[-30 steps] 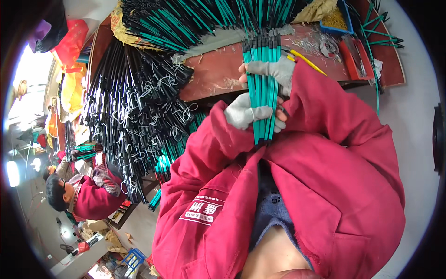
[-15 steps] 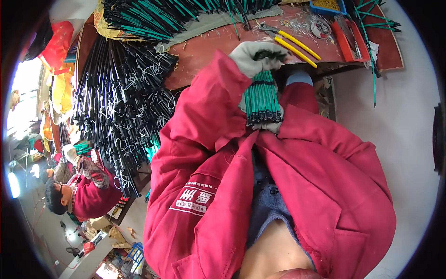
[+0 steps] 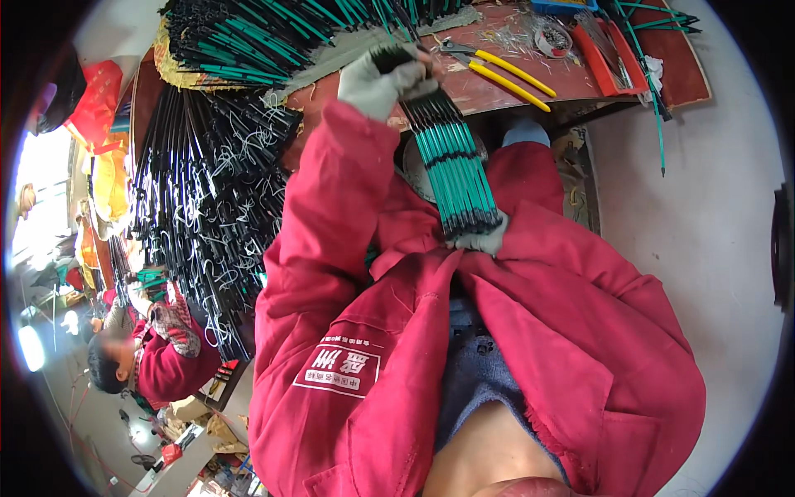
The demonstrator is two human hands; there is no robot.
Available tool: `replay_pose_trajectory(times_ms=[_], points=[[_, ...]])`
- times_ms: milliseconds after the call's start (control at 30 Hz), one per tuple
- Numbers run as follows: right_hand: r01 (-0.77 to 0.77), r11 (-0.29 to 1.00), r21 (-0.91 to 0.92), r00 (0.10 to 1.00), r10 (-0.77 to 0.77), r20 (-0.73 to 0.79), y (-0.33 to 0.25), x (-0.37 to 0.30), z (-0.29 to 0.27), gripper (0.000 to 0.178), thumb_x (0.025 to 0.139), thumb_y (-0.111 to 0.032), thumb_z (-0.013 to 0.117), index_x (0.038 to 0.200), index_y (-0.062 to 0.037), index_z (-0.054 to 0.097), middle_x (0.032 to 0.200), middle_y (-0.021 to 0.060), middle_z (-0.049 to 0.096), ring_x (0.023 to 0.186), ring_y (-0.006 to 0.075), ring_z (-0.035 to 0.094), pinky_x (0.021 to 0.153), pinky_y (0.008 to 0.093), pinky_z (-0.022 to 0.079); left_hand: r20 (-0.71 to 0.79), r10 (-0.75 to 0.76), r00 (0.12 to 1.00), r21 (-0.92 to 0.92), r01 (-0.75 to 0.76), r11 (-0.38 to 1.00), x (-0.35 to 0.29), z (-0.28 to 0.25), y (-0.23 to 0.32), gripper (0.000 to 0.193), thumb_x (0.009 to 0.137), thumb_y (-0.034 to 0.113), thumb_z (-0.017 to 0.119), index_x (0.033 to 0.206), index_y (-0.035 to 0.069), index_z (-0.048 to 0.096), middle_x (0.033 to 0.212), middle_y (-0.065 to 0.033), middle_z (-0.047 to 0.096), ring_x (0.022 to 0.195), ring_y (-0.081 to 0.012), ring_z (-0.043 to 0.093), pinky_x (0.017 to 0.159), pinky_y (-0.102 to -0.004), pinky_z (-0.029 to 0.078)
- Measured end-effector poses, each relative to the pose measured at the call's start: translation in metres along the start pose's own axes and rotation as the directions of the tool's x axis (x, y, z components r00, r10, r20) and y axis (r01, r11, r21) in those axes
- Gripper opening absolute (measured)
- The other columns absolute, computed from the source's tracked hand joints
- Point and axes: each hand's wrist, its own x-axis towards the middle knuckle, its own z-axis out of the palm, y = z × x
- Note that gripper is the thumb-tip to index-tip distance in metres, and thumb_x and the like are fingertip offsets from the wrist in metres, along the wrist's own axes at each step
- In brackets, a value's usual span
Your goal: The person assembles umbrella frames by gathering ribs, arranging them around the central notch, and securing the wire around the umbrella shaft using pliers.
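A flat row of slim green rods with black ends and black joints (image 3: 455, 170) slants across in front of my chest. My left hand (image 3: 385, 83), in a pale glove, is closed around the black far ends, over the table edge. At the near ends, close to my jacket, my right hand (image 3: 484, 238), also gloved, grips the rods from beneath. Its fingers are partly hidden by them. A round pale surface (image 3: 418, 170) shows behind the row.
The red-brown table (image 3: 497, 87) bears yellow-handled pliers (image 3: 509, 76), a red box of tools (image 3: 609, 54) and a dish of small parts (image 3: 552, 39). Green and black rods (image 3: 257, 41) pile up at the far left. Black rods with white strings (image 3: 207, 182) hang nearer. A co-worker (image 3: 170, 356) sits left.
My left hand has moved left, drawing the far ends along. The row now slants and shows more of its length, including the black far section. My right hand stays near my chest.
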Motion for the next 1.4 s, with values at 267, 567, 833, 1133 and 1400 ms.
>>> replay_pose_trajectory(times_ms=[267, 567, 833, 1133, 1400], points=[[0.273, 0.738, -0.618, 0.960, -0.245, 0.131, -0.094, 0.001, 0.009, 0.034, 0.065, -0.010, 0.064, 0.098, -0.0061, 0.058, 0.078, 0.0102, 0.060, 0.073, 0.0271, 0.059, 0.066, 0.0349, 0.048, -0.021, -0.037, 0.999, 0.149, 0.040, 0.988, -0.038, 0.025, -0.016, 0.020, 0.076, -0.007, 0.056, 0.095, -0.003, 0.059, 0.087, -0.0082, 0.061, 0.079, -0.0145, 0.059, 0.074, -0.0237, 0.047], [-0.293, -0.021, -0.956, 0.507, -0.851, -0.137, -0.218, 0.018, -0.183, 0.016, 0.076, -0.016, 0.055, 0.090, -0.0100, 0.058, 0.087, 0.0100, 0.057, 0.081, 0.0292, 0.056, 0.070, 0.0363, 0.045, -0.013, 0.030, 0.999, 0.030, -0.029, 0.999, -0.035, 0.024, -0.013, 0.021, 0.081, 0.005, 0.056, 0.099, -0.006, 0.055, 0.101, -0.0155, 0.056, 0.093, -0.0234, 0.056, 0.080, -0.0335, 0.049], [-0.456, -0.217, -0.863, 0.660, -0.733, -0.164, -0.228, 0.025, -0.245, 0.011, 0.077, -0.015, 0.052, 0.086, -0.0126, 0.057, 0.089, 0.0093, 0.056, 0.083, 0.0303, 0.055, 0.069, 0.0376, 0.045, -0.034, -0.010, 0.999, -0.025, 0.009, 1.000, -0.026, 0.026, -0.013, 0.026, 0.080, 0.006, 0.057, 0.102, -0.006, 0.052, 0.099, -0.0174, 0.056, 0.092, -0.0260, 0.057, 0.080, -0.0341, 0.050], [0.238, 0.249, -0.939, 0.527, -0.845, -0.091, -0.217, 0.016, -0.084, 0.015, 0.077, -0.010, 0.059, 0.092, -0.0075, 0.058, 0.082, 0.0052, 0.057, 0.076, 0.0170, 0.058, 0.067, 0.0262, 0.045, -0.074, -0.013, 0.997, -0.015, 0.012, 1.000, -0.019, 0.031, -0.013, 0.020, 0.080, 0.003, 0.055, 0.096, -0.007, 0.056, 0.093, -0.0173, 0.060, 0.086, -0.0232, 0.059, 0.073, -0.0281, 0.051], [0.486, 0.783, -0.388, 0.798, -0.578, -0.168, -0.202, 0.030, -0.005, 0.011, 0.076, -0.005, 0.062, 0.081, 0.0006, 0.055, 0.073, -0.0002, 0.050, 0.064, 0.0048, 0.048, 0.054, 0.0161, 0.038, -0.043, 0.032, 0.999, -0.049, -0.034, 0.998, -0.023, 0.031, -0.016, 0.020, 0.079, 0.005, 0.057, 0.097, -0.003, 0.058, 0.090, -0.0139, 0.062, 0.077, -0.0173, 0.060, 0.069, -0.0272, 0.050]])
